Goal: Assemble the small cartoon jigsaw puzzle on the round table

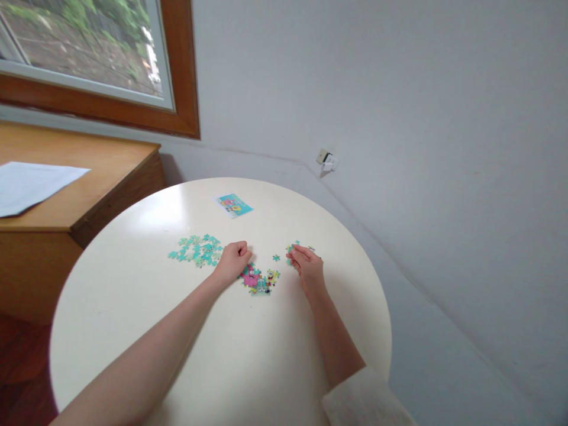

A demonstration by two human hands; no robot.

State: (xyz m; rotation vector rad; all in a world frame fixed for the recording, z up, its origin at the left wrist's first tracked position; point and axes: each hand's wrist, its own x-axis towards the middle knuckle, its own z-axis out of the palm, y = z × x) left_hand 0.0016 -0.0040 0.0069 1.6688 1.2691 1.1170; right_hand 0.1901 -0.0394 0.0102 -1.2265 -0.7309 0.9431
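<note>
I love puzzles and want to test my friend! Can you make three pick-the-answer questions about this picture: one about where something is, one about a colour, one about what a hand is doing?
1. Where is the small picture card?
A. at the round table's far side
B. on the wooden desk
C. under the right hand

2. What colour are most loose puzzle pieces?
A. red
B. teal
C. black

3. How is the left hand?
A. flat and spread
C. curled into a fist
B. raised in the air

Answers: 1 A, it lies beyond the pieces; 2 B, the pile looks teal; 3 C, its fingers are folded in.
</note>
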